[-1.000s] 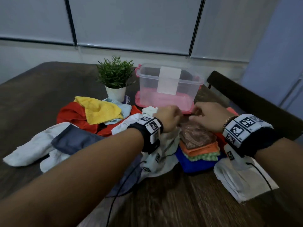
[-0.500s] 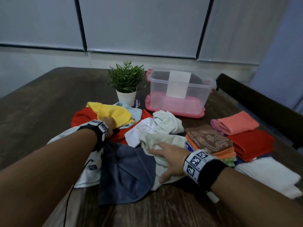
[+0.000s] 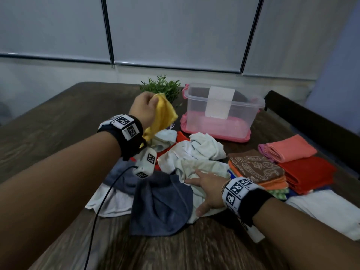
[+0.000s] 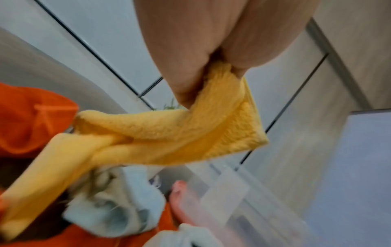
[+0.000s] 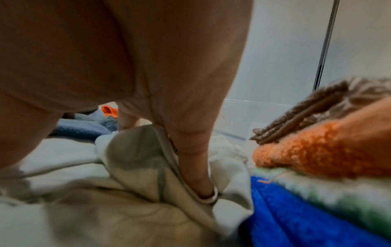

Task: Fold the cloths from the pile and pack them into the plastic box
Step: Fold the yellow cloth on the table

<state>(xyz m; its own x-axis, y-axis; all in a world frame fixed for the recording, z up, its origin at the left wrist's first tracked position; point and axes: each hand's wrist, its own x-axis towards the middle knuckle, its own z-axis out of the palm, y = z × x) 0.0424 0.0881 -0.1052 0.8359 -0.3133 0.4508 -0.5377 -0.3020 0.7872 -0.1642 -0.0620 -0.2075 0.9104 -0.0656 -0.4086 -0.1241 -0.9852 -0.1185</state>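
The yellow cloth [image 3: 163, 115] is up off the pile now, bunched in my left hand [image 3: 143, 109]; half a second ago it still lay on the red cloth [image 3: 182, 136] toward the table's left side and my hand was only reaching it. Its lower end trails down to the heap. My right hand [image 3: 207, 189] has barely moved: it lies flat, fingers spread, on the cream cloth [image 3: 196, 168] near the front edge of the table [image 3: 48, 121], beside the dark blue cloth [image 3: 161, 207].

The plastic box [image 3: 224, 112] stands toward the far edge, next to the plant [image 3: 163, 88]. At the right side sit the folded stacks: the brown patterned cloth [image 3: 255, 166] on top of one, orange-red and pink ones behind it.

My left wrist camera shows what the head view hides: thumb and fingers [image 4: 186, 66] pinching a corner of the yellow cloth [image 4: 169, 133], with a pale blue cloth [image 4: 118, 215] under it. My right wrist camera shows one fingertip [image 5: 201, 182] pressed into a fold of the cream cloth [image 5: 105, 200], probably tucked under its hem, though blur makes that unsure, and a bright blue cloth [image 5: 296, 220] at the stack's bottom.
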